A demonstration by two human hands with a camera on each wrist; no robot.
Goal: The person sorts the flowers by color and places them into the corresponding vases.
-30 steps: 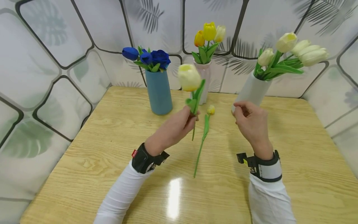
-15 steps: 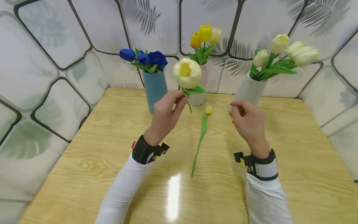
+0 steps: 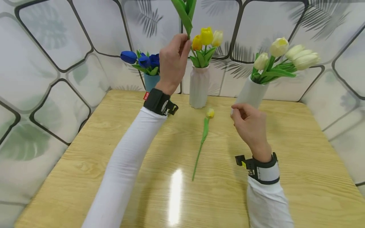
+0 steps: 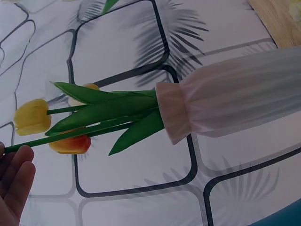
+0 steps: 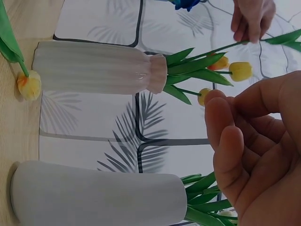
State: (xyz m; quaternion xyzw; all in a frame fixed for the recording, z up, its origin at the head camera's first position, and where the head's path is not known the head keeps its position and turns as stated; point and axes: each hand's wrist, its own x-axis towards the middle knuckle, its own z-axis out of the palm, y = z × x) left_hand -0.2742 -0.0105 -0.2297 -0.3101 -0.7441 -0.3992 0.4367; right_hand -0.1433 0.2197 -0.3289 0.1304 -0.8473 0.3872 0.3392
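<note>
My left hand [image 3: 174,63] pinches the green stem of a tulip [image 3: 185,12] above the pale pink ribbed vase [image 3: 198,87]. In the head view its bloom is out of frame. The left wrist view shows the stem [image 4: 40,141] running from my fingertips to the vase mouth [image 4: 173,110], among green leaves. Yellow, orange and cream tulips [image 3: 206,35] stand in that vase. My right hand [image 3: 250,128] holds nothing; its fingers are loosely curled in front of the white vase [image 3: 251,91]. A yellow tulip [image 3: 205,128] lies on the table between the hands.
White tulips [image 3: 279,47] lean right out of the white vase. At the left, a blue vase [image 3: 151,82] with blue flowers [image 3: 144,61] is partly hidden by my left hand. A patterned backdrop [image 3: 99,28] rises behind the wooden table [image 3: 94,126].
My left hand has lifted the white tulip up and forward, from above the table to over the pink vase, and the stem's lower end now reaches its mouth. The right hand stays nearly still.
</note>
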